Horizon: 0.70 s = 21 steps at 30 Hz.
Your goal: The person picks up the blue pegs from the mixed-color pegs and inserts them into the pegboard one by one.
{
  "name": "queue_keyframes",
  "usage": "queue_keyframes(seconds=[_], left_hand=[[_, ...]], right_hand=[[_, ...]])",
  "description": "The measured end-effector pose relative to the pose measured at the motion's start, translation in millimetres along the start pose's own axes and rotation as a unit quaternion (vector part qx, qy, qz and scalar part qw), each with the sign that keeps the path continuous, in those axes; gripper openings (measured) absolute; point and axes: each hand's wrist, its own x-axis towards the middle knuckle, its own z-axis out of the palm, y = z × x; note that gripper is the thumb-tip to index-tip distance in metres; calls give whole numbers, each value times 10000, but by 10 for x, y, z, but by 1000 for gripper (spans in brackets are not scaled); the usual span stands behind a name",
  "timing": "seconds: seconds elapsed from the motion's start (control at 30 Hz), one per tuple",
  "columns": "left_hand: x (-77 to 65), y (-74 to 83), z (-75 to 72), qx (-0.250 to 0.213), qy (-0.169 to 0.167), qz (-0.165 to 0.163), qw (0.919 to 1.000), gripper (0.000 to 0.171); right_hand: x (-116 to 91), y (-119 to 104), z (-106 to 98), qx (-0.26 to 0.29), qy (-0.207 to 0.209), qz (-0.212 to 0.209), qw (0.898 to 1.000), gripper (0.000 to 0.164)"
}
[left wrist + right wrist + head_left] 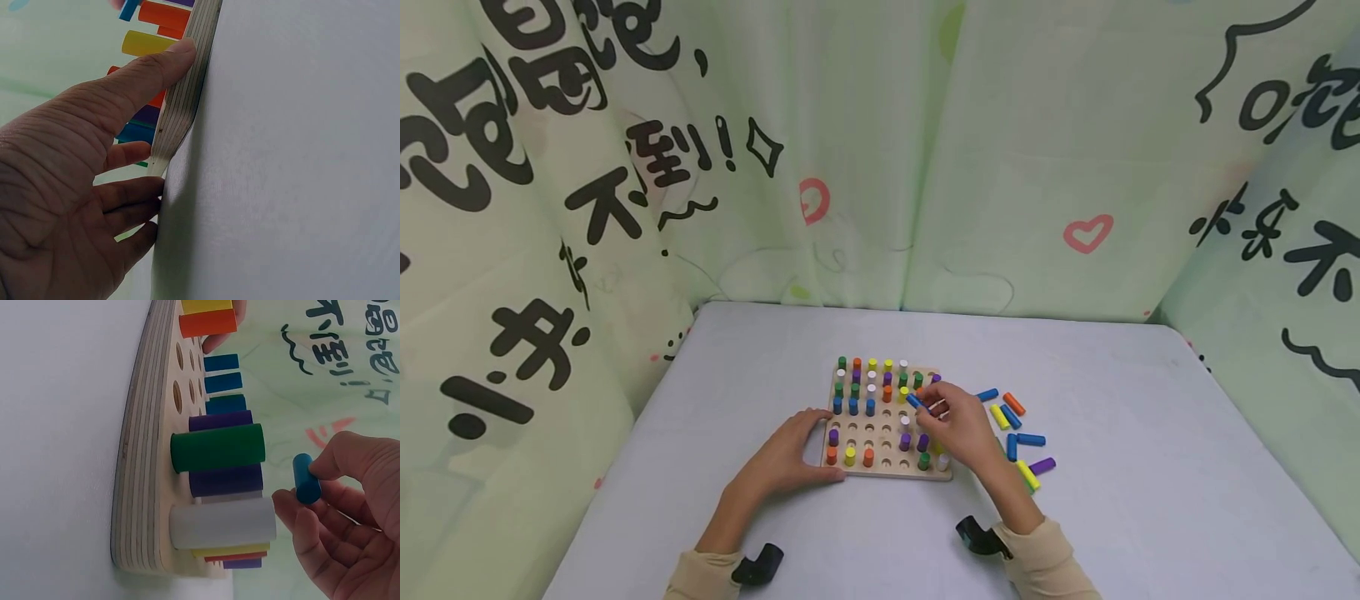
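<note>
Right now the work looks to be mid-placement: the right hand (958, 425) pinches a blue peg (306, 478) between thumb and fingertips, hovering above the wooden pegboard (887, 429) near the middle of the counter (1150, 500). The left hand (790, 454) lies flat, fingers straight, steadying the board's left edge. By my reading, the next move calls for tipping the peg upright over an empty hole (886, 427) and lowering it straight in, clear of the standing pegs.

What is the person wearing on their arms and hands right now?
Both hands, left hand and right hand, are bare, no gloves. Beige long sleeves reach to the wrists. A small black camera unit sits at each wrist. No rings or markings show.
</note>
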Motion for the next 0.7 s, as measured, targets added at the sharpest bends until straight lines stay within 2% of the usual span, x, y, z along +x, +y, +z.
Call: queue_keyframes(seconds=[0.7], left_hand=[[-1, 3, -2, 23, -10, -121, 9999, 93]], right_hand=[[98, -68, 149, -37, -76, -17, 10000, 10]])
